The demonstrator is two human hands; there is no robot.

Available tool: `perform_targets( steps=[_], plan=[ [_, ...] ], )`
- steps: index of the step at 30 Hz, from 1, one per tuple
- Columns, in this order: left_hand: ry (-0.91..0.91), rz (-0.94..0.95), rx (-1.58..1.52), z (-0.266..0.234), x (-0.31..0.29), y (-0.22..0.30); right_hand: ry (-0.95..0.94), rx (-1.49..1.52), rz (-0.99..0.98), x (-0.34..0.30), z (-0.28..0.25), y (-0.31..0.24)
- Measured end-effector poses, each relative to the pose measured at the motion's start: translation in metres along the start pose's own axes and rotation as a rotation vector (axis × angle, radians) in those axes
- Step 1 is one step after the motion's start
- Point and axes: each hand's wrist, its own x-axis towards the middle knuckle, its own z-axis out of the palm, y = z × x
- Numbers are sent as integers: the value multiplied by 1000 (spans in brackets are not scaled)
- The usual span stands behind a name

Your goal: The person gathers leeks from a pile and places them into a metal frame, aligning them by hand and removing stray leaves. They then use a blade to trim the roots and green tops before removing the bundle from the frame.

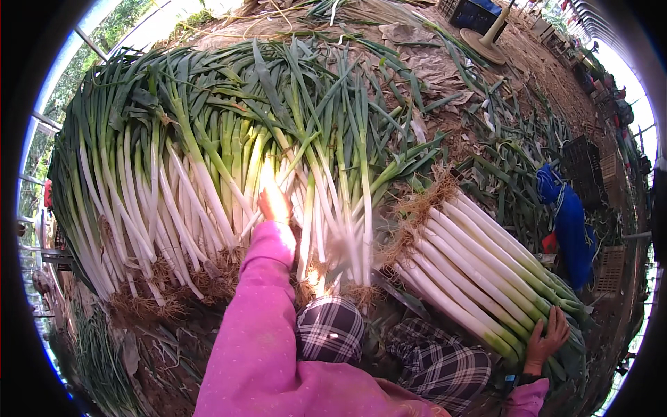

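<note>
A broad heap of leeks (177,187) lies on the left, with white shafts, green leaves and brown roots toward me. My left hand (276,203), at the end of a pink sleeve, is among the shafts in the middle of this heap. Strong sunlight washes it out, so its fingers and any grip do not show clearly. To the right, a neat row of leeks (472,267) lies slanted, its shaggy roots (424,215) at the upper left. My right hand (549,337) rests on its green lower-right end, fingers stretched out and slightly spread.
My checked knees (330,330) are close below the leeks. Cut leaves (517,177) litter the ground beyond the row. Farther right are a blue cloth bundle (573,233) and dark crates (583,170). A round-based stand (484,45) is at the far edge.
</note>
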Motion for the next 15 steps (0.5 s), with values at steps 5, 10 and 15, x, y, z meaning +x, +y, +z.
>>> perform_targets(
  steps=[5, 10, 15],
  plan=[
    [-608, -107, 40, 49, -16, 25, 25, -33, -20, -6, 2, 9],
    [-902, -7, -494, 54, -49, 51, 21, 13, -30, -2, 5, 2],
    [-466, 155, -145, 85, -65, 19, 7, 32, -36, 1, 5, -6]
  ],
)
